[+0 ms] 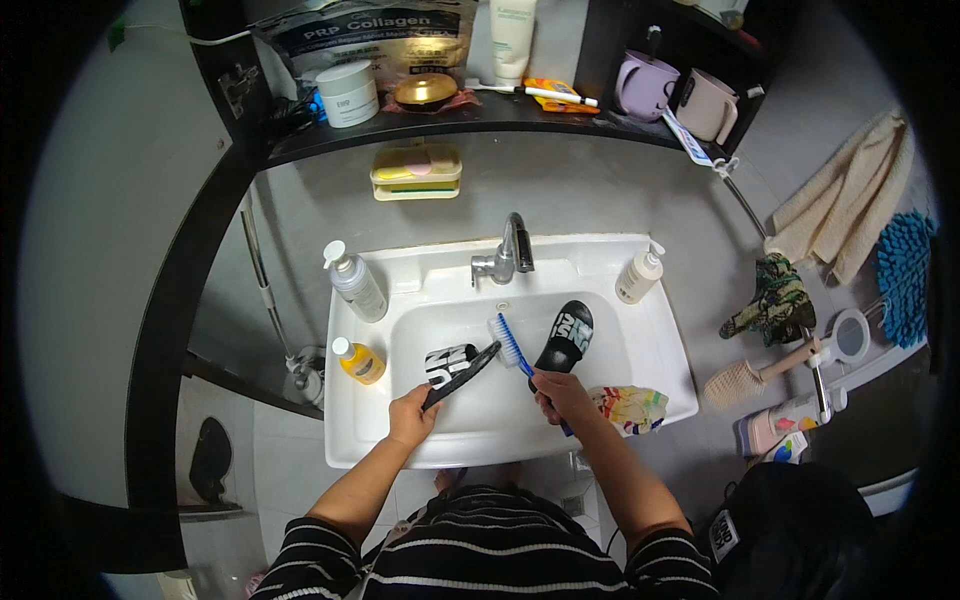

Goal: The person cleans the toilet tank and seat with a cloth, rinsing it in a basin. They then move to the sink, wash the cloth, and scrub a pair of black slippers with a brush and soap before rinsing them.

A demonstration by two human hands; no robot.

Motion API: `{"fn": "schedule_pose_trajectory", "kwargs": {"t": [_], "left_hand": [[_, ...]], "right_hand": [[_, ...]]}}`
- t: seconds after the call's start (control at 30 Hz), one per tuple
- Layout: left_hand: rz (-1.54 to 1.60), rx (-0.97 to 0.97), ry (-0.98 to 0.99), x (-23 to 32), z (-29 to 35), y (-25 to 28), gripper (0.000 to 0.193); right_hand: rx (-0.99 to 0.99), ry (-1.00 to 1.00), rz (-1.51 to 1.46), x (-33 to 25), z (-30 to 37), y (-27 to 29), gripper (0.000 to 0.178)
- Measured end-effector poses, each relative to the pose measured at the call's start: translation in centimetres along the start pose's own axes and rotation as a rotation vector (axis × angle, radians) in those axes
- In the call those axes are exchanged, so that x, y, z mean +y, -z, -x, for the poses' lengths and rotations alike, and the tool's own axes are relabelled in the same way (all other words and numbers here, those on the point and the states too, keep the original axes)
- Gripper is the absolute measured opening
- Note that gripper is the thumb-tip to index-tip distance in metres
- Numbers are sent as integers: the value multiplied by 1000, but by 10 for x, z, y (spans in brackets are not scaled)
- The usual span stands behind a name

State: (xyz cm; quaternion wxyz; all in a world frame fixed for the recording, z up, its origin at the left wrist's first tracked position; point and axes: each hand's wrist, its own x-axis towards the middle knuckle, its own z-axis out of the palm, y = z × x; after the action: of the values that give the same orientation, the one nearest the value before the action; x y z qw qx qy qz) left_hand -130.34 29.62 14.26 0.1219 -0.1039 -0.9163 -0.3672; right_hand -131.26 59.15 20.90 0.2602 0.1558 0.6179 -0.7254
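Note:
My left hand [408,418] is closed on one end of a black slide sandal [462,374], which it holds tilted on edge over the white sink [420,312]. A black-and-white patterned strap faces left on it. In my right hand [562,396] is a blue-handled scrub brush [511,345] with pale bristles, its head close to the sandal's far tip. The second black sandal [564,338] rests in the basin, just beyond my right hand and partly covered by it. Its strap carries the same pattern.
A chrome faucet [512,246] rises at the sink's back. Pump bottles [357,288] [640,274] and a yellow bottle [360,362] stand on the rim. A colourful crumpled cloth [630,408] lies at front right. Above hang a soap holder [416,174] and a dark shelf [440,126].

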Motion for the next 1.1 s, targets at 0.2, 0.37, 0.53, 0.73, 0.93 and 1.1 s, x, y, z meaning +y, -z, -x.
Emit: {"fn": "schedule_pose_trajectory", "kwargs": {"t": [0.2,0.37,0.53,0.73,0.93,1.1], "left_hand": [[125,-35,28,11,-17,2,25],[-23,-40,-7,17,-27,0,24],[-285,-123,64,25,-27,-2,16],[-407,-55,-103,37,-35,-19,23],[-465,-46,-122,29,-29,-14,29],[-475,-100,-158,40,-23,-15,31]], "right_hand": [[-88,-69,-136,0,13,4,35],[269,653,671,12,0,1,36],[329,644,1306,-8,24,-28,40],[493,756,963,7,-47,-52,58],[501,633,898,2,-53,-77,72],[349,680,760,15,-74,-76,73]]}}
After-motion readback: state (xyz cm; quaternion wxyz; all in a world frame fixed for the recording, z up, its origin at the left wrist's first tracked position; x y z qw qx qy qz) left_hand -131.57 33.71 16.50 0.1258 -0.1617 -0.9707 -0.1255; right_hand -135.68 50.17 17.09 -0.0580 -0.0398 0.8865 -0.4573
